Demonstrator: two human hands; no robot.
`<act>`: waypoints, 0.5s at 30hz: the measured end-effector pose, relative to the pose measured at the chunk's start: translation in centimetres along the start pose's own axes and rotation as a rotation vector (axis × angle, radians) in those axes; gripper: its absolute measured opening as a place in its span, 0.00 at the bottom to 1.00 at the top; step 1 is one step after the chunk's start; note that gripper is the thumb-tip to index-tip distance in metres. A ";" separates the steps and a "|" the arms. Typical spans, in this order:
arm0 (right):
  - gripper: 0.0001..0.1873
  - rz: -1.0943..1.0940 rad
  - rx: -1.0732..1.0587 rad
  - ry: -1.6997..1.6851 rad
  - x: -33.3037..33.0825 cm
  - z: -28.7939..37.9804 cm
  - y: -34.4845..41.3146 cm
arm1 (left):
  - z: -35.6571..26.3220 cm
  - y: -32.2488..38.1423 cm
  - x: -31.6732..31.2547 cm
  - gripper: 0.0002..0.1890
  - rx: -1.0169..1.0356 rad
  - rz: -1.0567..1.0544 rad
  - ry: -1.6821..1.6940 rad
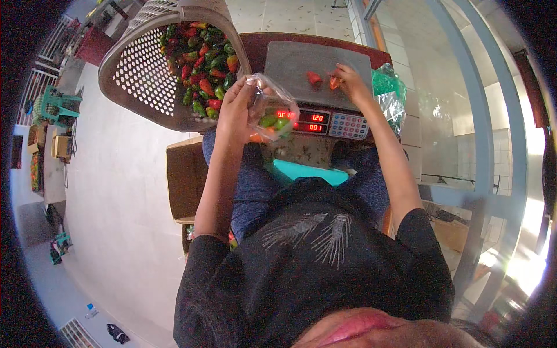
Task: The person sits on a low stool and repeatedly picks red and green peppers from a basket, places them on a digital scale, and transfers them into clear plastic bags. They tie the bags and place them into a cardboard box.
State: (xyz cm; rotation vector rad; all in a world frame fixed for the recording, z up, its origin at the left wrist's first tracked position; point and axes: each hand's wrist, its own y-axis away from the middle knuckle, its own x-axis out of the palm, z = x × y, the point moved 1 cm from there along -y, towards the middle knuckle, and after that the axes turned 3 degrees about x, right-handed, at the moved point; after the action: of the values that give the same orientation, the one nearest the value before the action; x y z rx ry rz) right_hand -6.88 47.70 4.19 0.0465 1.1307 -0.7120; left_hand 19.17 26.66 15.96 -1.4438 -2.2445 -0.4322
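Note:
My left hand [237, 104] grips the rim of a clear plastic bag [278, 93], which hangs open with green and orange peppers [272, 124] in its bottom. The bag partly covers the lit display [315, 122] of a digital scale. Over the scale's metal pan [300, 56], my right hand [350, 82] pinches an orange-red pepper [334, 82]. A second red pepper [313, 79] lies on the pan just left of it. To the left, a tilted perforated plastic basket [143, 78] holds many red and green peppers [202, 65].
Green and clear plastic bags [389, 95] lie against the scale's right side. A cardboard box [185, 178] stands by my left leg, and a turquoise object [311, 172] is between my legs. Grey metal frame bars [478, 108] rise at right. A turquoise plastic stool [58, 106] stands far left.

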 end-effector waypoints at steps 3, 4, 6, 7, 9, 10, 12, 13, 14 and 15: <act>0.16 -0.004 0.100 -0.023 -0.8 0.5 0.6 | -0.3 0.3 -0.3 0.09 0.024 0.006 0.021; 0.16 -0.042 0.141 -0.008 -1.1 0.8 1.1 | -0.2 0.2 -0.3 0.09 0.019 -0.014 0.017; 0.17 -0.135 0.214 -0.086 -2.2 2.0 2.1 | 0.0 0.0 -0.3 0.10 0.016 -0.050 0.010; 0.18 -0.181 0.237 -0.184 -3.3 3.5 2.4 | -0.3 0.3 0.6 0.08 0.017 -0.122 0.014; 0.21 -0.211 0.214 -0.420 -6.3 8.9 3.1 | -0.7 1.1 3.2 0.08 0.011 -0.269 0.031; 0.22 -0.194 0.168 -0.566 -7.6 12.9 3.5 | 0.0 1.1 2.8 0.09 0.046 -0.215 0.026; 0.21 -0.074 0.067 -0.837 -7.8 18.3 5.1 | 0.6 1.2 2.7 0.09 0.043 -0.144 -0.043; 0.23 0.065 0.044 -0.555 -8.7 20.7 5.3 | 0.6 1.2 2.8 0.10 0.044 -0.107 -0.079; 0.22 0.071 0.079 -0.496 -8.1 21.8 5.7 | 0.6 1.2 3.2 0.10 0.074 -0.087 -0.172; 0.22 0.080 0.111 -0.444 -7.2 22.3 6.0 | 0.5 1.4 3.8 0.10 0.105 -0.079 -0.240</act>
State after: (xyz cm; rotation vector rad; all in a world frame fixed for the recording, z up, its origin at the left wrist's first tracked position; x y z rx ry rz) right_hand 12.70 47.50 18.39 0.0256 0.6607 -0.6715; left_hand 18.93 30.42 17.56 -1.4218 -2.4777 -0.1693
